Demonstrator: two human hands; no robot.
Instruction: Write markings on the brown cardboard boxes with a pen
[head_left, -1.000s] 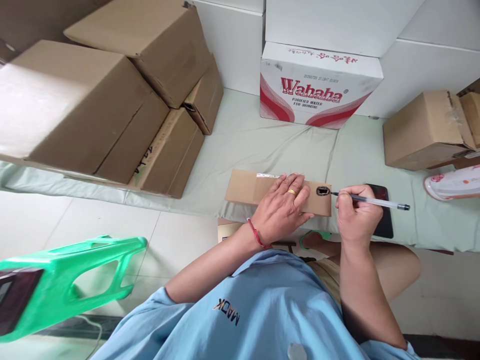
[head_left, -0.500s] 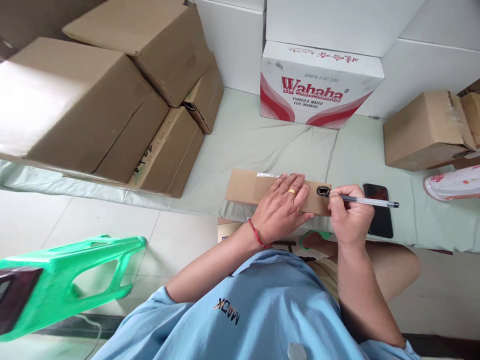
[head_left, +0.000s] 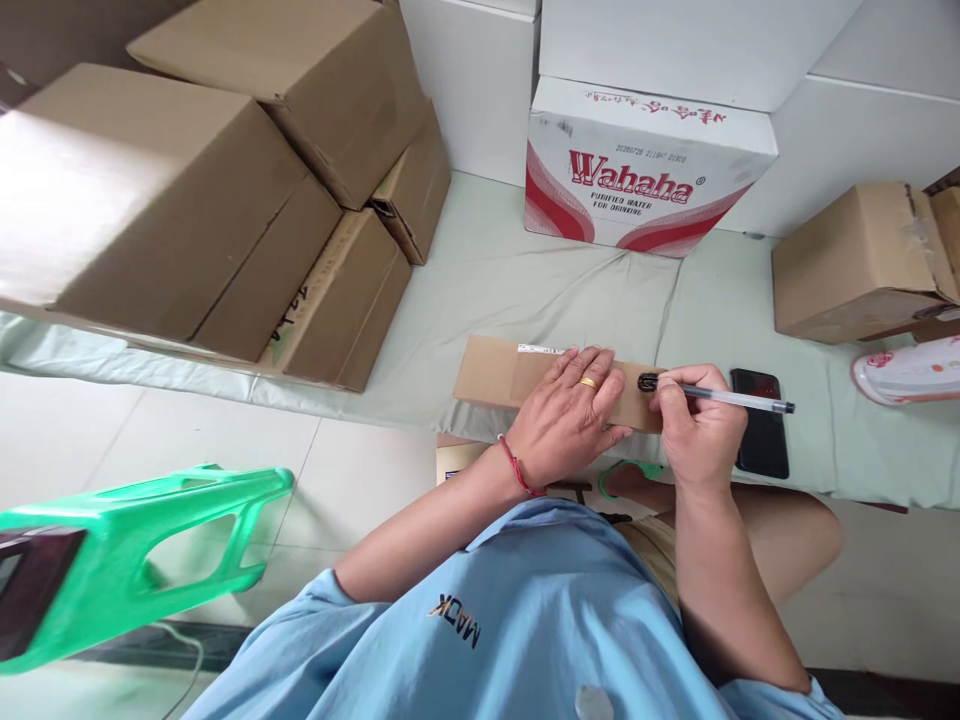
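Note:
A small flat cardboard box [head_left: 495, 371] lies on the pale green sheet near its front edge. My left hand [head_left: 568, 413] rests flat on top of the box, fingers spread, a gold ring on one finger and a red cord at the wrist. My right hand [head_left: 696, 425] is closed round a clear ballpoint pen [head_left: 739, 400]. The pen's tip sits at a black scribbled mark [head_left: 648, 382] on the box's right end.
A black phone [head_left: 760, 436] lies just right of my right hand. Large brown cartons [head_left: 172, 190] are stacked at the left, a white and red Wahaha water carton [head_left: 637, 165] stands at the back, another brown box [head_left: 855, 262] at the right. A green plastic stool [head_left: 142, 550] stands on the tiled floor.
My right hand has slid left with the pen, bringing the tip onto the black mark at the box's right end. The left hand stays pressed on the box.

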